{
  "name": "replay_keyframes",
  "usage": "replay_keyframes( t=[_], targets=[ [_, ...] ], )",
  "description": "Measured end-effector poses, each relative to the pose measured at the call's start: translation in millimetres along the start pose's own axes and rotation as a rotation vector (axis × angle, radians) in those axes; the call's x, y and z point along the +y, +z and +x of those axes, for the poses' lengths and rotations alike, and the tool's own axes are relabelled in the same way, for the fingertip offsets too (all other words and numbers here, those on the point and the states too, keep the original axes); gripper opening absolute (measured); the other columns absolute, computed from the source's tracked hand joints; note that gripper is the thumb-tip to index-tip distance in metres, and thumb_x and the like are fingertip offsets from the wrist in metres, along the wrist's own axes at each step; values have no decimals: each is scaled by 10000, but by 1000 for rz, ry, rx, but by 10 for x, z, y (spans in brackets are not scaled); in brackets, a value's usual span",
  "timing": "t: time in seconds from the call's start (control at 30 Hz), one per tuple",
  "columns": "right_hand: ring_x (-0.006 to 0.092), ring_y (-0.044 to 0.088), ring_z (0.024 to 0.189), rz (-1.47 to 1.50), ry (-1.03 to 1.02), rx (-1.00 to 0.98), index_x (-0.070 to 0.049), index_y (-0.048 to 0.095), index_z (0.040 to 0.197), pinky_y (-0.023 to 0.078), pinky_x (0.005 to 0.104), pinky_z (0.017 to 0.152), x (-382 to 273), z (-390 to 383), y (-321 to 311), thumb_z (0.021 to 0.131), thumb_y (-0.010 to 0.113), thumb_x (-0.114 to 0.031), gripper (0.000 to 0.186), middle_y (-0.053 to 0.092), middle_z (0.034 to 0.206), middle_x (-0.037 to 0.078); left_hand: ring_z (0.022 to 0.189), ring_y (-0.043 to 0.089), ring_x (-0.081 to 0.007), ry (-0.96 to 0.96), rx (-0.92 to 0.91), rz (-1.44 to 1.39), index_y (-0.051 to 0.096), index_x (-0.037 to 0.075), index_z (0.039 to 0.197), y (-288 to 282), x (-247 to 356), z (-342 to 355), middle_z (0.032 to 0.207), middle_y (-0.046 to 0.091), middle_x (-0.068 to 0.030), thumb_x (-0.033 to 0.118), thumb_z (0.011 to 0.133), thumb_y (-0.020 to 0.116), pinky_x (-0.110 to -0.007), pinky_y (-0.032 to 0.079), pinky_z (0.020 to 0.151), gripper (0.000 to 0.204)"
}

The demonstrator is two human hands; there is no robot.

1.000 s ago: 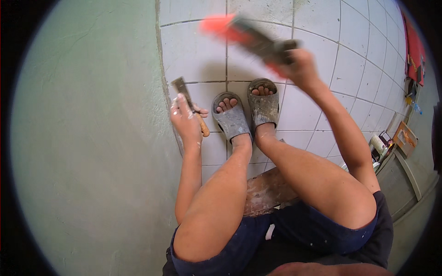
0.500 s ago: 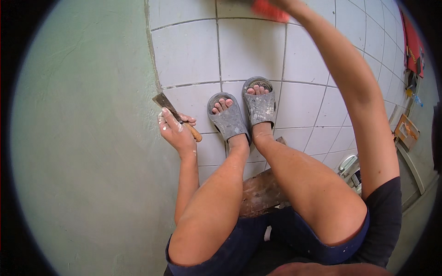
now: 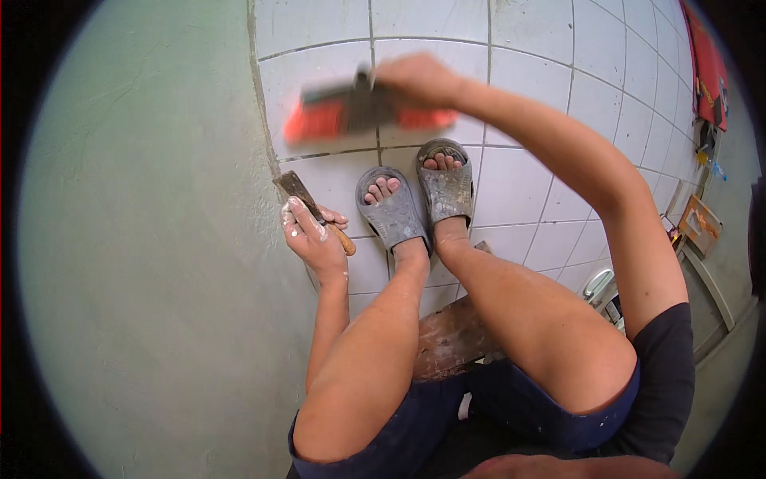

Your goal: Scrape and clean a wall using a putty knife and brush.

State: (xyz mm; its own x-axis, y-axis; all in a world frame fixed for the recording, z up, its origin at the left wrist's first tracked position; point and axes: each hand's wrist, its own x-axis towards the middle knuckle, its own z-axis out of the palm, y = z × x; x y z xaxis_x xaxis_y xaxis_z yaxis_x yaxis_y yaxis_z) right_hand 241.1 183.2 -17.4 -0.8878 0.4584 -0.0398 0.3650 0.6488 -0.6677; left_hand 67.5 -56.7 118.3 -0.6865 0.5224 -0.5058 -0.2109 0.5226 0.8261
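My left hand (image 3: 313,239), smeared with white, is closed on a putty knife (image 3: 297,188) with a flat metal blade and a wooden handle, close to the base of the green wall. Out over the tiles beyond my feet, my right hand (image 3: 419,78) grips a broom head (image 3: 363,108) with a dark body and red bristles. Motion blurs the broom head, so I cannot tell whether its bristles touch the floor. My feet, in grey spattered sandals (image 3: 392,211), rest on the tiles between the two hands.
White floor tiles (image 3: 523,96) meet the green wall (image 3: 152,239) along my left. Beneath my legs lies a worn wooden board (image 3: 451,335). At the far right are a red object (image 3: 708,72), a small bottle (image 3: 716,166) and a wooden piece (image 3: 702,225).
My right hand has swung the broom head left and nearer, from the top edge to just beyond my feet. The left hand with the putty knife has shifted only slightly.
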Motion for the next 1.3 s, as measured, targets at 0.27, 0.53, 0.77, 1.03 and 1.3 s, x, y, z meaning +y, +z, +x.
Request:
replay_keyframes(
  t=[0.27, 0.53, 0.77, 1.03, 1.3],
  targets=[
    [373, 683, 761, -186, 451, 641, -142, 644, 1059, 557, 479, 680, 917, 532, -1531, 923, 628, -264, 184, 707, 883, 135, 529, 619, -175, -46, -44, 4, 465, 33, 890, 1, 18, 48, 657, 548, -69, 319, 1112, 408, -295, 551, 506, 366],
    [374, 686, 827, -84, -142, -162, -175, 585, 1143, 554, 484, 711, -146, -203, -46, 847, 676, -227, 313, 681, 867, 124, 495, 620, -189, -61, -82, -11, 488, 34, 889, 19, -60, 31, 635, 554, -72, 329, 1099, 446, -305, 552, 483, 365],
    [435, 693, 822, -278, 610, 653, -57, 650, 1018, 545, 512, 720, 1027, 494, -1446, 838, 650, -152, 204, 703, 865, 240, 505, 616, -170, -32, -110, 20, 466, 29, 898, 12, -51, 39, 644, 568, -83, 294, 1110, 418, -294, 544, 489, 343],
    [372, 682, 792, -21, 150, -201, -136, 621, 1078, 559, 448, 697, -33, -914, -632, 853, 717, -238, 266, 683, 848, 169, 511, 619, -157, -74, -150, -48, 449, 37, 918, 140, 0, 34, 639, 558, -77, 283, 1110, 429, -270, 532, 480, 313],
    [414, 655, 684, -446, 289, 314, -87, 620, 1029, 535, 483, 586, 1391, -955, -1131, 896, 707, -226, 211, 684, 797, 178, 491, 607, -153, -107, -253, -1, 467, 34, 924, 227, 77, 8, 624, 571, -80, 275, 1108, 439, -274, 523, 468, 305]
  ],
)
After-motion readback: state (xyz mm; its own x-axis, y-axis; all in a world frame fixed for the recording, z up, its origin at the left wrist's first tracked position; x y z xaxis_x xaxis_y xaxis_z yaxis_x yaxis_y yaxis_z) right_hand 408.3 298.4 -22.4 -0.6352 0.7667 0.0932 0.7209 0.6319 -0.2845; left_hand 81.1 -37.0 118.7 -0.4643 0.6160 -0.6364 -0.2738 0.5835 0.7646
